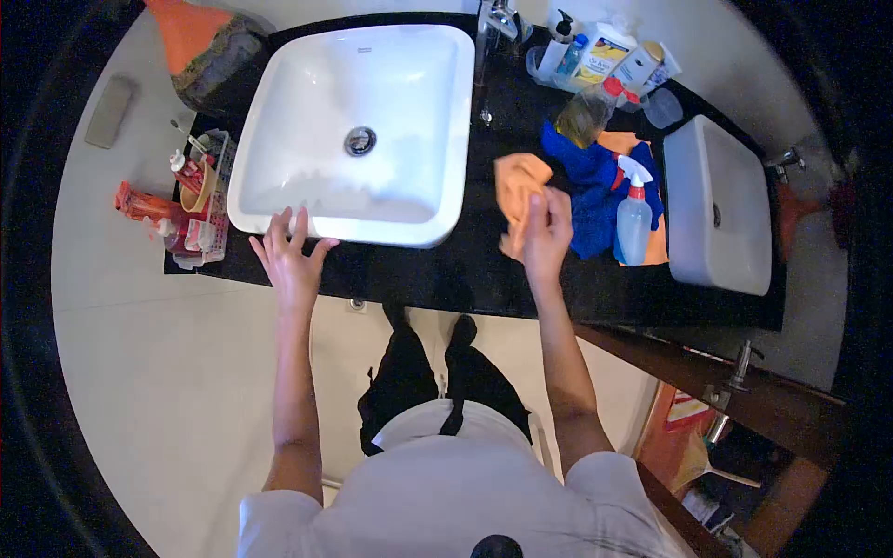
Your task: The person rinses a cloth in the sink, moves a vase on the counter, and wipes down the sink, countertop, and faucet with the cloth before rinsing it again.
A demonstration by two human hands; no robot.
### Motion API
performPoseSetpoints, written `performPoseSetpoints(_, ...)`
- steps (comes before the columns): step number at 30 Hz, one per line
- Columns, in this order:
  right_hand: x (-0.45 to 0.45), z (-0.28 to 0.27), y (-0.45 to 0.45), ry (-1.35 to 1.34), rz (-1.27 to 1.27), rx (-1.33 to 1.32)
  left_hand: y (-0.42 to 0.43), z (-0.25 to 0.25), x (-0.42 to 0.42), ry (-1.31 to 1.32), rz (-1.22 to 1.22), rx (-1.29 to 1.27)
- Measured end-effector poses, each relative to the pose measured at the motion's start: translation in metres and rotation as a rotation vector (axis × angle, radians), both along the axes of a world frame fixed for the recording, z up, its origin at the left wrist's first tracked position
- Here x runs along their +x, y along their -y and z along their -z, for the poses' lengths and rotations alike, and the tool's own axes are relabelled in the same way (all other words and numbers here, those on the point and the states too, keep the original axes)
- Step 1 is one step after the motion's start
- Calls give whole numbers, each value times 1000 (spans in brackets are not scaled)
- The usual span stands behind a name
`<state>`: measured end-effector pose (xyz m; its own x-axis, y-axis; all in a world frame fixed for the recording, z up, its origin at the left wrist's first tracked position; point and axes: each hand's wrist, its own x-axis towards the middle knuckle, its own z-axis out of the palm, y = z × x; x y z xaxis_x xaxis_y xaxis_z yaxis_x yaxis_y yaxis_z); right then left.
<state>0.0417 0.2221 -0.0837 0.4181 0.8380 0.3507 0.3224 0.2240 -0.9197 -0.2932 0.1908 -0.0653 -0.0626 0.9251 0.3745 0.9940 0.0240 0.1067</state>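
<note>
My left hand (293, 255) rests with fingers spread on the front rim of a white square sink (349, 225), near its left corner. In my right hand (547, 232) is a crumpled orange cloth (521, 186), pinched between thumb and fingers above the black counter (502, 279), just right of the sink. Farther right, a clear spray bottle (634, 228) with a red and white head lies on a blue cloth (595, 209). Another spray bottle (586, 113), holding yellowish liquid, is behind it.
A second white basin (684, 186) stands at the right end. Toiletry bottles (603, 54) crowd the back beside the faucet (502, 20). At left are a basket of toiletries (216, 209) and an orange and grey object (219, 65). A wooden shelf (726, 386) lies lower right.
</note>
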Motion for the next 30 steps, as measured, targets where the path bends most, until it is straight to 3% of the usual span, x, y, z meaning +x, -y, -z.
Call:
performPoseSetpoints(1,-15,-23,-6,21,-81,2,0,-1,1,-4,-1,4)
performPoseSetpoints(4,-46,-24,-21,503,-413,115,0,-4,2,38,-16,-59)
performPoseSetpoints(7,-67,0,-38,416,-411,18,1,2,0,63,-18,-57)
performPoseSetpoints(9,-62,21,-102,340,-282,245,1,2,2,60,-27,-77)
performPoseSetpoints(13,-70,4,-215,389,-68,-140,1,3,2,47,15,-58)
performPoseSetpoints(14,-69,7,-227,386,-44,-142,0,3,1,43,14,-56)
performPoseSetpoints(16,-65,37,-235,110,-207,54,1,2,-2,23,27,-67)
performPoseSetpoints(17,-69,68,-229,-328,-373,137,1,3,-1,7,19,-72)
performPoseSetpoints(18,-68,26,-171,-371,-353,57,0,6,-4,26,38,-62)
performPoseSetpoints(20,-66,30,-94,-411,-302,-211,0,4,-4,-5,64,-53)
performPoseSetpoints(22,-69,74,-12,-483,-263,-218,-1,-3,-4,-24,100,-86)
performPoseSetpoints(23,-59,37,28,-441,-251,-510,-4,-9,-6,-39,123,-123)
performPoseSetpoints(25,-47,99,83,-522,25,-148,-10,-23,-5,-51,106,-239)
performPoseSetpoints(27,7,88,118,-289,351,-443,-17,-44,15,238,91,-205)
performPoseSetpoints(29,58,47,119,-215,410,-236,-24,-59,39,232,235,-130)
performPoseSetpoints(30,89,74,117,-11,479,-228,-29,-64,54,247,359,-38)
